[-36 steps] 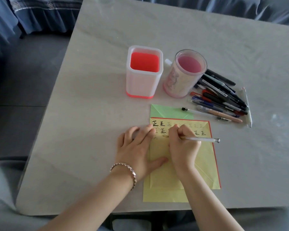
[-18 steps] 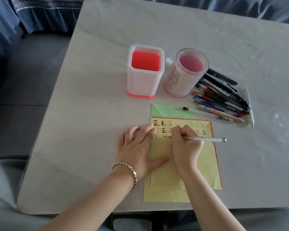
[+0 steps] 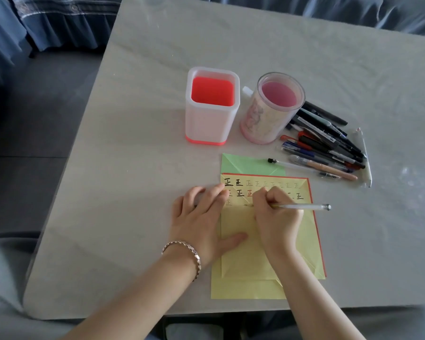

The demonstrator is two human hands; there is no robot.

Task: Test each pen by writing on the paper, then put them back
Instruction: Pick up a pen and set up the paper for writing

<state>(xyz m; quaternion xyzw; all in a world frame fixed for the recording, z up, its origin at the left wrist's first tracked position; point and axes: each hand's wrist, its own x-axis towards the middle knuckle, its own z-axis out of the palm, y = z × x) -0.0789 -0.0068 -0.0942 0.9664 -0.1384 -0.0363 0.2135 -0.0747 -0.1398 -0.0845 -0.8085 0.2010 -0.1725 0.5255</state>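
The table (image 3: 133, 168) holds the yellow paper (image 3: 241, 266) at its near edge, two rows of test marks done and a third begun, so testing looks well along. Yet the square holder (image 3: 211, 128) and round holder (image 3: 270, 119) stand empty, the pile of pens (image 3: 329, 146) loose beside the round one, so all returning remains. The left hand (image 3: 201, 217), fingers straight, presses the paper's left edge; the right hand (image 3: 277, 217) clamps its fingers on a clear pen (image 3: 302, 206) writing in the third row, with open reach to the pile.
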